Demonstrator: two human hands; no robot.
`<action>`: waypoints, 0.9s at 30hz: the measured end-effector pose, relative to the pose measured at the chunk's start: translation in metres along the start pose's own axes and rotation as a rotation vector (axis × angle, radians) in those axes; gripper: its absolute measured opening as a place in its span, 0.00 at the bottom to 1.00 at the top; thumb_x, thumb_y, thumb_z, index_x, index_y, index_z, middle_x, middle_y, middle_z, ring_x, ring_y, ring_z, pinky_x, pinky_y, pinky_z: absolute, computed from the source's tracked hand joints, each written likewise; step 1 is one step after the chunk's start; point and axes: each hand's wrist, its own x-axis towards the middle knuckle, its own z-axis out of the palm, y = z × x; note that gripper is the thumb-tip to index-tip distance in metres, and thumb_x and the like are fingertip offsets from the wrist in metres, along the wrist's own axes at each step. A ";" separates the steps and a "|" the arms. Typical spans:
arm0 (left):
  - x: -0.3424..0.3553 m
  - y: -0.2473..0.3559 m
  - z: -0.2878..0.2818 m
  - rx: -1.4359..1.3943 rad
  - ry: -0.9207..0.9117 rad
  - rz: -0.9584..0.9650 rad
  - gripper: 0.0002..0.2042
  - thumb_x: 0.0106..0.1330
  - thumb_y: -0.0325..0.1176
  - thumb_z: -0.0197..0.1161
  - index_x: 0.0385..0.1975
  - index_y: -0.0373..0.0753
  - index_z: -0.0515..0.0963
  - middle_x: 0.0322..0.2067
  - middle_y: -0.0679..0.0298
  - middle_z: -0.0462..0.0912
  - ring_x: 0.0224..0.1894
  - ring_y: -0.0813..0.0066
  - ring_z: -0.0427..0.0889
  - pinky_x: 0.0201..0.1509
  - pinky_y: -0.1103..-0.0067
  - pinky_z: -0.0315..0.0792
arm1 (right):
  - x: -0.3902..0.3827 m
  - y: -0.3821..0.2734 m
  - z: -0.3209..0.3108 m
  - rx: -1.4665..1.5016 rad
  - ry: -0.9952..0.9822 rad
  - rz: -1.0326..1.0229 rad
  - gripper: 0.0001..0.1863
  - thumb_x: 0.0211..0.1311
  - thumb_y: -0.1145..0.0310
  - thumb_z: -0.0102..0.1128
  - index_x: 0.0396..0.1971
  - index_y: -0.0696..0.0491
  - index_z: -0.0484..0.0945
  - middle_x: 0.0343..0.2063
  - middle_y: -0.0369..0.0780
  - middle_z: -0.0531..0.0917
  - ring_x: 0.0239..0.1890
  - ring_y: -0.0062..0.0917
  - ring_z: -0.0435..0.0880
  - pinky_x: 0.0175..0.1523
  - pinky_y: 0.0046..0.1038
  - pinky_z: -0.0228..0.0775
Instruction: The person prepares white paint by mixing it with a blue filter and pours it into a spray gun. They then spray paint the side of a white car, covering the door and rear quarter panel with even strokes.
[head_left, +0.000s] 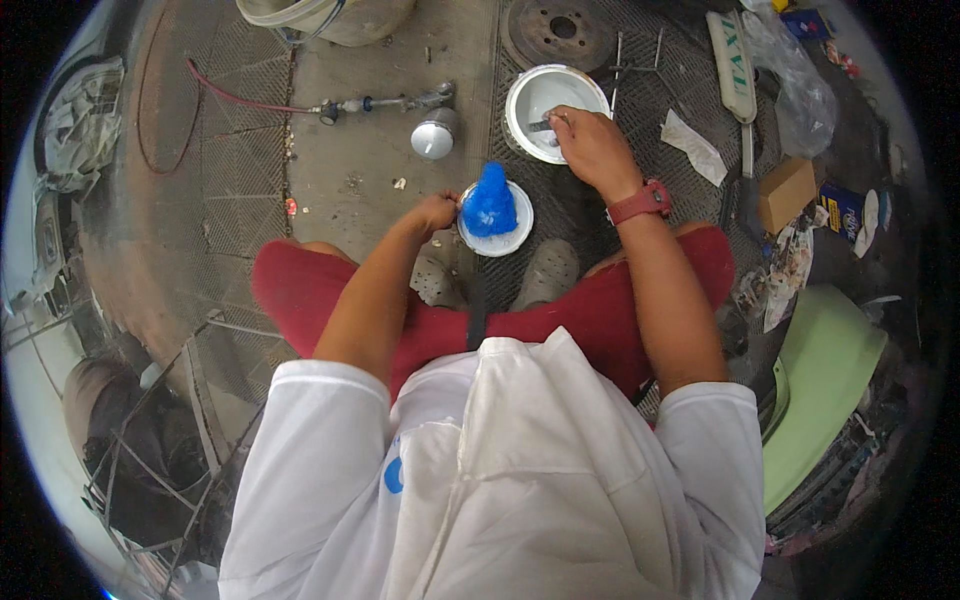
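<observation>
My right hand (pixel 598 148) is closed on a flat grey scraper-like tool (pixel 541 126), which reaches over the inside of a white bucket (pixel 516 98) on the floor. Pale, whitish material shows inside the bucket. Close to my feet, a small round white container (pixel 525 238) has a crumpled, peaked bright blue piece (pixel 491 205), like thin plastic or cloth, on top. My left hand (pixel 437 212) pinches the left rim of this small container, fingertips partly hidden. A spray gun (pixel 434 135) with a silvery cup lies on the floor ahead of my left hand.
A red hose (pixel 250 100) runs left from the spray gun. Beyond the white bucket lie a round metal disc (pixel 560 30) and a cross-shaped metal rod (pixel 640 66). A large pail (pixel 350 22) stands at the far left. On the right are a cardboard box (pixel 786 195) and a pale green panel (pixel 825 375).
</observation>
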 end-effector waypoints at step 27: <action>0.043 -0.014 0.046 0.255 0.540 0.124 0.28 0.62 0.40 0.67 0.63 0.37 0.77 0.53 0.49 0.87 0.57 0.50 0.85 0.65 0.61 0.75 | 0.003 0.007 -0.018 -0.379 0.015 0.136 0.15 0.75 0.61 0.52 0.39 0.53 0.87 0.37 0.53 0.88 0.42 0.53 0.88 0.49 0.53 0.78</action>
